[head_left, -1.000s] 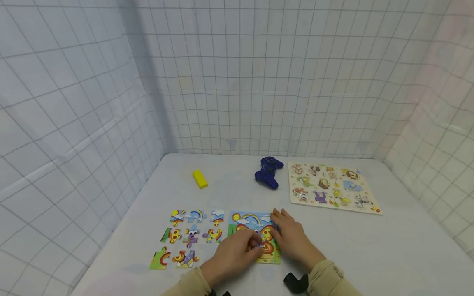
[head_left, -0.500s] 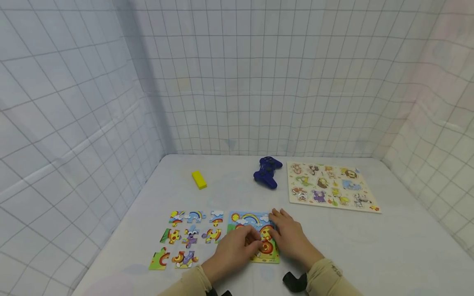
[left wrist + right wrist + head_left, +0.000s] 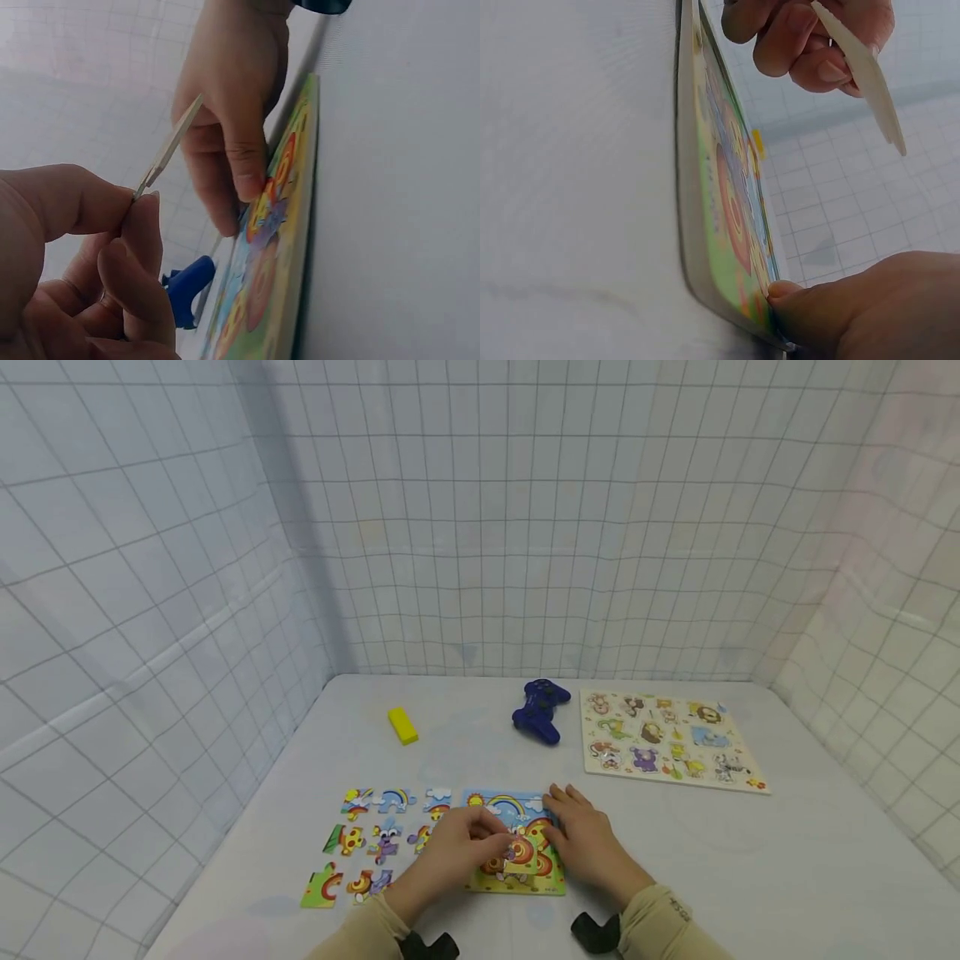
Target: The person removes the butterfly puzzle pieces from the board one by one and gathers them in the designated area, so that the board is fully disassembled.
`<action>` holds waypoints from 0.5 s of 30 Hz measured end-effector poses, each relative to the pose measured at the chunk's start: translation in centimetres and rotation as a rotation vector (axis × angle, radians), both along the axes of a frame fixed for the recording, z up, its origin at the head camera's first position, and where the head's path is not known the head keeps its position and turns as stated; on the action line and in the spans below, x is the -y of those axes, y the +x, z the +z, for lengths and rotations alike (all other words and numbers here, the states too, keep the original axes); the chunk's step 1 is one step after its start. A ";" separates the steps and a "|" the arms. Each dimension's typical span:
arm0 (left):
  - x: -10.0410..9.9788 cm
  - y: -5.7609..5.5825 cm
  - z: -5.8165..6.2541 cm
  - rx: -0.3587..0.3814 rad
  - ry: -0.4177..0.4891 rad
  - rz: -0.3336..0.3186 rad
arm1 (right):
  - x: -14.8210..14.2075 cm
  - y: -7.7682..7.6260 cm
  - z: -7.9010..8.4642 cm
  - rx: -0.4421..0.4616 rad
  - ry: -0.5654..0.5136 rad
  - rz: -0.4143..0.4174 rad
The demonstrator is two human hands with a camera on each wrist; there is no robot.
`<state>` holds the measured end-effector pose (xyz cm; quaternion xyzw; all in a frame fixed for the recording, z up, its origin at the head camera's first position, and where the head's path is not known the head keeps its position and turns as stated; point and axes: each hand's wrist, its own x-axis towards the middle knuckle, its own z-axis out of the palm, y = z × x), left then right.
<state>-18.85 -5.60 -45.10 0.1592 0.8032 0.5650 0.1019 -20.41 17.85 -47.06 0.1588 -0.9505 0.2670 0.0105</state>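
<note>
My left hand (image 3: 453, 852) pinches a jigsaw piece (image 3: 522, 853) between thumb and forefinger, raised over the puzzle board (image 3: 553, 887). Seen nearly edge-on in the left wrist view, the piece (image 3: 171, 146) is thin and pale at its side. The board is square, printed with a sun, a rainbow and orange snail-like shapes. Along its right edge rests my right hand (image 3: 588, 839), fingers extended forward. In the right wrist view its thumb (image 3: 787, 291) touches the board's edge. Left of the board lie several loose jigsaw pieces (image 3: 322, 887), partly covered by my left hand.
A blue game controller (image 3: 542, 710) lies behind the board, with a yellow block (image 3: 402, 726) farther left. An animal peg puzzle (image 3: 671, 739) lies at the back right. Gridded white sheets (image 3: 480, 527) enclose the table at the back and sides.
My left hand has risen off the board and shifted left, lifting a jigsaw piece that now shows between its fingers. The right hand stays at the board's edge.
</note>
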 end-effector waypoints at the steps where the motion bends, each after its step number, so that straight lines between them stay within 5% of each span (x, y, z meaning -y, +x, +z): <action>1: 0.3 0.0 0.2 -0.003 -0.004 0.006 | 0.0 0.0 0.0 -0.002 -0.001 0.001; 8: 3.3 0.4 2.5 0.006 0.005 0.118 | 0.0 0.2 0.2 -0.019 -0.004 0.008; 15: 8.5 1.3 4.8 0.026 -0.030 0.247 | 0.2 0.2 0.3 0.005 0.013 -0.005</action>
